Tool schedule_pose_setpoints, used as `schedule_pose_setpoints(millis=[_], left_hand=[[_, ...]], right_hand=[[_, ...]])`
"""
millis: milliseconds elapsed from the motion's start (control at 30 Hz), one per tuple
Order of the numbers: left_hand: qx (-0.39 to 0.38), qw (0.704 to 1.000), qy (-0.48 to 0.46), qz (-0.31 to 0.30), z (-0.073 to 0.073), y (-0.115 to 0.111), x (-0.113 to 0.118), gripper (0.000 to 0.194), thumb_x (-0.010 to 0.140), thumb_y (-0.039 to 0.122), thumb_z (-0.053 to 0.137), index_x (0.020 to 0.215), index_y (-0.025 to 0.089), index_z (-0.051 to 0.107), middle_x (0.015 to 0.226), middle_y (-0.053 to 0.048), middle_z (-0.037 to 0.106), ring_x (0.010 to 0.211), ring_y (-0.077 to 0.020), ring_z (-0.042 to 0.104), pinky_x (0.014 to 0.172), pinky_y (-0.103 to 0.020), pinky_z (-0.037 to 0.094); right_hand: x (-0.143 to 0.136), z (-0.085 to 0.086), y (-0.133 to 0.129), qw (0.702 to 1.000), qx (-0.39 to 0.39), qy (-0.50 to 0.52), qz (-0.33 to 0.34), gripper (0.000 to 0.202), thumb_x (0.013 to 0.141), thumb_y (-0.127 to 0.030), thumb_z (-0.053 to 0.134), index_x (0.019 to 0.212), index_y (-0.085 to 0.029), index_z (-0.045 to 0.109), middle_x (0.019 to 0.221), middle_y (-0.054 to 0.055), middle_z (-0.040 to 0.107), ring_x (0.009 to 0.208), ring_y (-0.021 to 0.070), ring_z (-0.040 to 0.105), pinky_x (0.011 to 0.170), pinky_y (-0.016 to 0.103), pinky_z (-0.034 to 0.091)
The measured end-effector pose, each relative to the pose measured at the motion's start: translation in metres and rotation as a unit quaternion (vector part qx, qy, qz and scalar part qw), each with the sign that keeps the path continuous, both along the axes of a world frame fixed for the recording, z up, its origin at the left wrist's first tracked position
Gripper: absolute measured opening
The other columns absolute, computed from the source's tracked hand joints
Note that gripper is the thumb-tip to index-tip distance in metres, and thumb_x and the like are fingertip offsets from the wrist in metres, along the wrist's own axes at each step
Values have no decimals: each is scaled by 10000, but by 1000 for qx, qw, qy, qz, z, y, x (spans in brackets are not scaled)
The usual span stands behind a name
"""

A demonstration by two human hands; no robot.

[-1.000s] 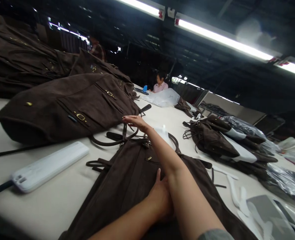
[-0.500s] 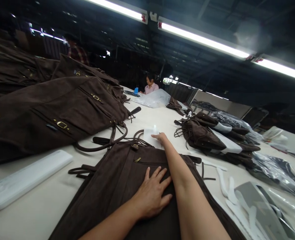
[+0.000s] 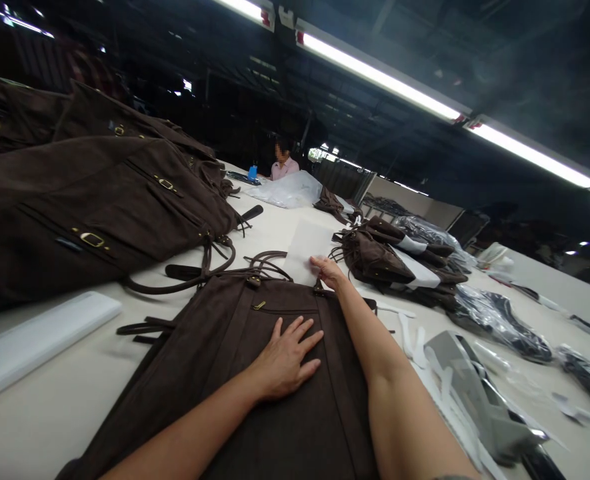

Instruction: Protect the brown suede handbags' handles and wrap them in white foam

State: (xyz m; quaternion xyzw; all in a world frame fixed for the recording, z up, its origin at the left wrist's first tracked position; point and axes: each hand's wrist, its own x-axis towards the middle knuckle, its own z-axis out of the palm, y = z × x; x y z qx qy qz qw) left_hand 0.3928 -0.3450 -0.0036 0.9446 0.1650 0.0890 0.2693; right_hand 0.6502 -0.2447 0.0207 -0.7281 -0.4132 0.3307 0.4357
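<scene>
Dark-brown cloth-like bag with looped handles [image 3: 295, 433] lies toward the near edge of the off-white table [image 3: 25, 427]. Left hand [image 3: 287, 360] palm-down on it, fingers spread, grasping nothing. Right hand [image 3: 329, 272] pinches a thin whitish rectangular sheet [image 3: 302, 243] just past the bag's top. Handling, by judgement: bag soft, floppy, moderately heavy, best lifted by both handles; sheet light, bends and creases easily, best held at an edge.
</scene>
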Motion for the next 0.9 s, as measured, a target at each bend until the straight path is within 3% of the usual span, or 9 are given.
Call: schedule_pose_setpoints(millis=[200, 300, 400, 467, 533, 600, 667, 767, 900], left_hand=[[-2, 1000, -22, -11, -6, 5, 1, 543, 933, 448, 455, 1450, 301, 382, 1570, -72, 277, 1458, -296, 196, 1142, -644, 96], [-10, 998, -64, 0, -9, 7, 1, 521, 903, 430, 509, 1405, 297, 460, 1530, -76, 365, 1428, -311, 279, 1139, -613, 178], [-25, 991, -128, 22, -9, 9, -1, 420, 854, 361, 579, 1269, 298, 601, 1344, -46, 590, 1223, -252, 551, 1043, -400, 415], [-27, 985, -158, 64, -6, 10, -3, 257, 854, 315, 563, 1060, 258, 705, 1097, -39, 713, 979, -207, 665, 892, -306, 495], [-17, 972, -185, 147, -2, 12, -7, 242, 880, 314, 505, 841, 191, 709, 889, -77, 723, 827, -220, 668, 828, -338, 503], [1, 947, -219, 233, 2, 15, -11, 331, 910, 349, 432, 792, 147, 667, 850, -132, 693, 846, -265, 643, 850, -413, 482], [18, 928, -255, 271, 6, 20, -13, 378, 927, 362, 369, 935, 106, 647, 1021, -191, 667, 1042, -309, 588, 956, -463, 424], [20, 932, -282, 225, 7, 28, -13, 453, 944, 344, 294, 1156, 88, 601, 1269, -176, 594, 1253, -265, 483, 1080, -408, 349], [-32, 963, -241, 117, -1, 34, -8, 495, 958, 408, 285, 1049, 163, 705, 1143, -75, 700, 1116, -203, 615, 1016, -305, 435]], right_hand=[[-17, 23, -34, 987, 9, -33, 159, 361, 751, -460, 736, 919, -141, 726, 948, 88, 745, 872, 191, 700, 837, 315, 541], [-32, 15, -72, 973, 0, -111, 204, 284, 650, -382, 789, 808, -148, 762, 853, 68, 756, 849, 244, 705, 859, 373, 540], [-51, -4, -114, 957, 28, -204, 206, 221, 682, -252, 738, 895, -205, 777, 973, 41, 751, 1016, 265, 675, 998, 404, 471], [-62, -18, -133, 945, 59, -254, 195, 280, 742, -205, 677, 1008, -235, 759, 1115, 34, 713, 1144, 251, 620, 1075, 407, 406], [-70, -29, -144, 935, 86, -289, 185, 293, 810, -203, 618, 1074, -247, 737, 1186, 31, 682, 1197, 233, 588, 1106, 411, 373], [-73, -35, -148, 927, 107, -310, 182, 291, 861, -216, 575, 1109, -261, 721, 1200, 23, 675, 1209, 219, 580, 1120, 414, 355], [-74, -35, -149, 921, 121, -319, 188, 291, 879, -220, 562, 1122, -270, 715, 1190, 18, 680, 1201, 217, 586, 1121, 423, 354], [-72, -32, -151, 917, 129, -319, 203, 316, 828, -180, 618, 1118, -257, 718, 1183, 29, 682, 1197, 226, 589, 1128, 429, 347], [-69, -30, -155, 917, 127, -311, 216, 359, 774, -136, 660, 1115, -236, 719, 1171, 36, 685, 1201, 213, 586, 1143, 407, 330]])
